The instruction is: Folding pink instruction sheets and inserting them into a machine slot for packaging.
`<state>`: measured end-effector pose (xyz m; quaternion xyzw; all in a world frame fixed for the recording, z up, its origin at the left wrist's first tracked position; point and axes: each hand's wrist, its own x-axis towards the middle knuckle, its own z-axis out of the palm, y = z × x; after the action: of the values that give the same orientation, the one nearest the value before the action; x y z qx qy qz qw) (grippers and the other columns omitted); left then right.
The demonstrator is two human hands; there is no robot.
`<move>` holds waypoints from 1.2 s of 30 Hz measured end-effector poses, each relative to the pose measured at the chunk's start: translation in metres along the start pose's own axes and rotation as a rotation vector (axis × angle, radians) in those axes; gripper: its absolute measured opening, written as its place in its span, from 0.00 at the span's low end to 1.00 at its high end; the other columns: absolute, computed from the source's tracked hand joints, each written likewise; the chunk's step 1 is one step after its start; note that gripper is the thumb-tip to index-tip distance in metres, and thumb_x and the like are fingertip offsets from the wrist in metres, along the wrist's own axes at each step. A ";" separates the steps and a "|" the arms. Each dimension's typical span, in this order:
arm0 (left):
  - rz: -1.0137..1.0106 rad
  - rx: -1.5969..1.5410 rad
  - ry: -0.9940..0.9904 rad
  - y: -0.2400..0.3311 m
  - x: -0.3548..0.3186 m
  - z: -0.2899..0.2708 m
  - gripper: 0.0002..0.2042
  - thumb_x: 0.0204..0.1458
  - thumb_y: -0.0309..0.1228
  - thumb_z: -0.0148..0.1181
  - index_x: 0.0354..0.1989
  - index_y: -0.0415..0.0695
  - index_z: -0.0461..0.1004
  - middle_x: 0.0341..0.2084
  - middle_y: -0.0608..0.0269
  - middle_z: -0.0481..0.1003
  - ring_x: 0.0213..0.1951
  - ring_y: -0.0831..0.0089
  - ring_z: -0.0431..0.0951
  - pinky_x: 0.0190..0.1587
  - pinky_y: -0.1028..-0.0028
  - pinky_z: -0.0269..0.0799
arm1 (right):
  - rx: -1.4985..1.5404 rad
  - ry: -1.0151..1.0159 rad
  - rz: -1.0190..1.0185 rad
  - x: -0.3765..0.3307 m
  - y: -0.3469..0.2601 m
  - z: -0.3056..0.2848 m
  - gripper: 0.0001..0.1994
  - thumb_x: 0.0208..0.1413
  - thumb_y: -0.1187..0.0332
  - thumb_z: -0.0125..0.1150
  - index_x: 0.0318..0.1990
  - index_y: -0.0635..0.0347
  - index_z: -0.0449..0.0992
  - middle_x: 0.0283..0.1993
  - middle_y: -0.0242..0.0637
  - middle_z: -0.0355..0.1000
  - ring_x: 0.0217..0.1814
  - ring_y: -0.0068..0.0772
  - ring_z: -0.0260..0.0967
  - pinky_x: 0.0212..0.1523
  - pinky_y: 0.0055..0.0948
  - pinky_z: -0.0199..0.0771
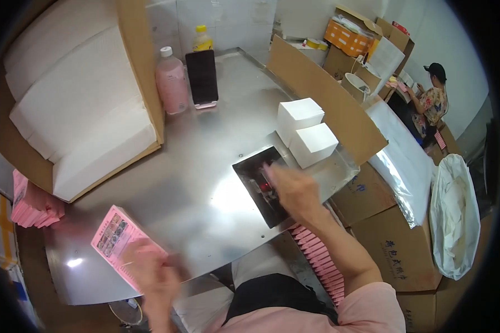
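Observation:
At the near left edge of the metal table, my left hand (150, 266) is over a stack of pink printed paper packets (116, 236). Motion blurs its fingers, so whether it grips a packet is unclear. My right hand (297, 191) reaches over a dark rectangular opening (255, 191) set into the tabletop. Its fingers are smeared too, with a pinkish patch near the tips that I cannot make out. A small red part shows inside the opening. Just beyond it stand two white paper blocks (314, 145), side by side.
A large carton (141, 83) of white paper stacks stands at left, above pink packets (33, 202). A pink bottle (172, 83) and a propped phone (202, 77) are at the back. Cartons (400, 250) and a white sack (455, 216) line the right; a person (432, 102) sits beyond.

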<state>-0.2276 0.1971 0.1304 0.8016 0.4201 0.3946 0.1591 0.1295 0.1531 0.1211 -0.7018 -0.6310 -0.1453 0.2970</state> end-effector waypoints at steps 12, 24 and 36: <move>-0.020 -0.058 -0.157 -0.007 0.028 -0.005 0.09 0.55 0.22 0.56 0.45 0.39 0.70 0.36 0.50 0.71 0.40 0.51 0.72 0.45 0.58 0.68 | -0.346 0.198 0.179 0.029 0.070 -0.022 0.08 0.58 0.67 0.61 0.36 0.62 0.82 0.36 0.42 0.71 0.43 0.45 0.68 0.45 0.44 0.66; 0.319 -0.031 -0.296 0.044 0.024 0.102 0.10 0.49 0.27 0.66 0.35 0.41 0.71 0.36 0.51 0.70 0.41 0.51 0.69 0.42 0.53 0.63 | -0.208 0.277 0.156 0.012 0.082 -0.031 0.15 0.56 0.73 0.57 0.50 0.63 0.79 0.42 0.47 0.75 0.49 0.50 0.70 0.54 0.42 0.68; 0.194 0.147 -0.261 0.062 0.035 0.107 0.41 0.38 0.47 0.69 0.61 0.36 0.66 0.68 0.34 0.55 0.69 0.38 0.54 0.65 0.42 0.51 | -0.020 -0.202 -0.417 0.014 -0.086 0.019 0.13 0.46 0.70 0.59 0.40 0.63 0.75 0.39 0.43 0.72 0.42 0.43 0.72 0.65 0.56 0.61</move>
<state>-0.0993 0.1962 0.1159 0.8922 0.3445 0.2687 0.1143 0.0453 0.1781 0.1339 -0.5700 -0.7874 -0.1391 0.1889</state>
